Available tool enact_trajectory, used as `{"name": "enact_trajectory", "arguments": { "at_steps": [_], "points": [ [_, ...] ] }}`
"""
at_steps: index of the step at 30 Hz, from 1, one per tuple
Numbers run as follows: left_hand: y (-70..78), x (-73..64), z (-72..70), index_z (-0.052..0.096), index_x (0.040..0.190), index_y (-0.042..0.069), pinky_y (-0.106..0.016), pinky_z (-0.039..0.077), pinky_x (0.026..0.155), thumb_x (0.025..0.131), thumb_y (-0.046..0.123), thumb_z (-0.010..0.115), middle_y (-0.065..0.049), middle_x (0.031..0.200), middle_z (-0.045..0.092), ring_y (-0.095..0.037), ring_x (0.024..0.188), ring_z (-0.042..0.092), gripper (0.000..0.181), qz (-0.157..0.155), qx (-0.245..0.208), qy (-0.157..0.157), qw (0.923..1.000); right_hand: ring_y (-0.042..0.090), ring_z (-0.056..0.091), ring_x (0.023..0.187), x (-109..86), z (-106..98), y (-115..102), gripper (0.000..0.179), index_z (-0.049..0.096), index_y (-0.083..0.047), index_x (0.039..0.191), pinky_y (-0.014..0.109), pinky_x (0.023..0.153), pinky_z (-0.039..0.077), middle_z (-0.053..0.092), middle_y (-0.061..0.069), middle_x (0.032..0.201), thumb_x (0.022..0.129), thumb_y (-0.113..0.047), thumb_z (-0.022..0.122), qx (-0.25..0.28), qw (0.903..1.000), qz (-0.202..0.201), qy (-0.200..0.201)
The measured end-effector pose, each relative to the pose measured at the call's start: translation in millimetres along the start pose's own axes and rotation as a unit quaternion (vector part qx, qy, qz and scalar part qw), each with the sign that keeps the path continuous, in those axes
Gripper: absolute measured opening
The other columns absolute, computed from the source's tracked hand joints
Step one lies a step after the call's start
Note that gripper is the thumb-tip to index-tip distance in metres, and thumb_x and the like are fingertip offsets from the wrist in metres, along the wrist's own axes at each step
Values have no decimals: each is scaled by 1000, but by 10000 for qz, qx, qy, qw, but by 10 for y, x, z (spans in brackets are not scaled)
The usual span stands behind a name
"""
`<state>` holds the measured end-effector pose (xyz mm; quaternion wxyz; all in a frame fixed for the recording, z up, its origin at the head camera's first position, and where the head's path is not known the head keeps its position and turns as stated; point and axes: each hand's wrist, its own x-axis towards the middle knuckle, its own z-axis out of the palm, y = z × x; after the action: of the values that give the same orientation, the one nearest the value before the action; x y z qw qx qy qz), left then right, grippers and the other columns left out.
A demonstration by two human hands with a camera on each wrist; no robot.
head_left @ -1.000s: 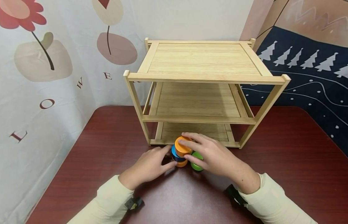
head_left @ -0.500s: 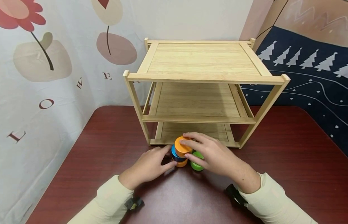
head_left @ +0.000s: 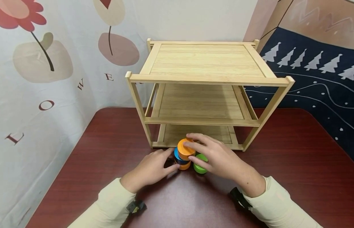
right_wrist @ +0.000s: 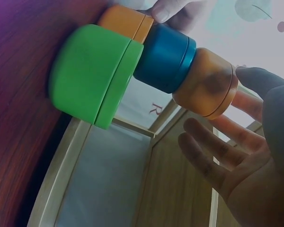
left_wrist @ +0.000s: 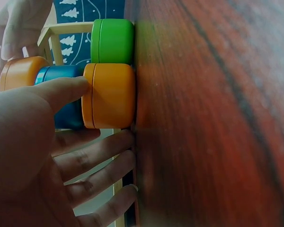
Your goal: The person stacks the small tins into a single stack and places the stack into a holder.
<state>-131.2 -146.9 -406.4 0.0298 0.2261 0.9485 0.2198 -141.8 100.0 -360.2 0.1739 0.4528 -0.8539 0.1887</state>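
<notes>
Three small round lidded jars stand stacked on the table: a lower orange jar (head_left: 184, 166), a blue jar (head_left: 177, 154) and an upper orange jar (head_left: 184, 150), set slightly off-centre. My left hand (head_left: 149, 169) holds the stack low, its thumb at the lid of the lower orange jar (left_wrist: 113, 97) and its index finger on the far side. With thumb and fingers, my right hand (head_left: 219, 157) pinches the upper orange jar (right_wrist: 203, 82), which sits against the blue jar (right_wrist: 163, 59). Right beside the stack is a green jar (right_wrist: 87, 71), partly hidden by my right hand in the head view.
Directly behind the jars stands a three-tier wooden shelf (head_left: 208, 80), its lower front rail close to the stack. A dark red table (head_left: 108, 133) lies underneath. Printed cloths (head_left: 65, 63) hang behind and at both sides.
Hardly anything differs. My right hand and the upper orange jar have shifted by a tiny amount at most; the left hand and the other jars keep their places.
</notes>
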Motion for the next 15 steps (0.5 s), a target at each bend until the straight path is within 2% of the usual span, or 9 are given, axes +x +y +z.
{"name": "enact_trajectory", "arguments": {
  "at_steps": [15],
  "points": [
    [2,-3,-4,59,129,19,-44,55,88,93,43,69,6,107,72,-17,102,68,44,-52,11,-40,10000,24,63,121,-5,-10,-4,43,66,-16,131,40,95,55,58,8,139,91,-28,75,-2,9999,-46,158]
  ]
}}
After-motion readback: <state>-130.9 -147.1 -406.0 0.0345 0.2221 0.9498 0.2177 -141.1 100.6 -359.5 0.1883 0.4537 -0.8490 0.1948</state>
